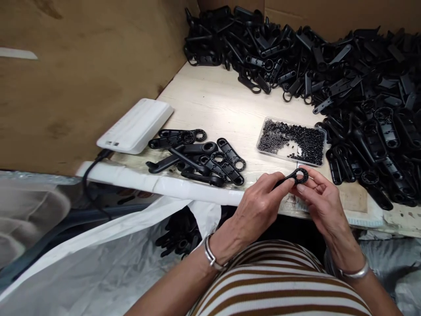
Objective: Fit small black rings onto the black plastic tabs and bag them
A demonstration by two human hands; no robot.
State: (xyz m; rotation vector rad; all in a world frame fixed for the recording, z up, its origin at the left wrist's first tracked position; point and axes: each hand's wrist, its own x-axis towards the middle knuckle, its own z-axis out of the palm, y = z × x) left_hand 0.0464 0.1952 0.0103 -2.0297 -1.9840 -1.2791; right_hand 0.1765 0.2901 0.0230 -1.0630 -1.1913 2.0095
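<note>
Near the table's front edge, my left hand (pixel 265 197) is closed on the handle of a black plastic piece (pixel 301 176) with a ring at its end. My right hand (pixel 324 197) pinches the ring end from the right, thumb below and forefinger above. Just behind the hands lies a clear shallow box (pixel 263 149) with small black parts (pixel 307 140) and small metallic parts (pixel 272 136). Left of my hands, several similar black pieces (pixel 200 160) lie in a small group.
A large heap of black pieces (pixel 345 74) fills the back and right of the table (pixel 204 96). At left sits a white power bank (pixel 136 125) with a black cable (pixel 86 186). Below the edge, a white bag (pixel 115 259) holds more black pieces.
</note>
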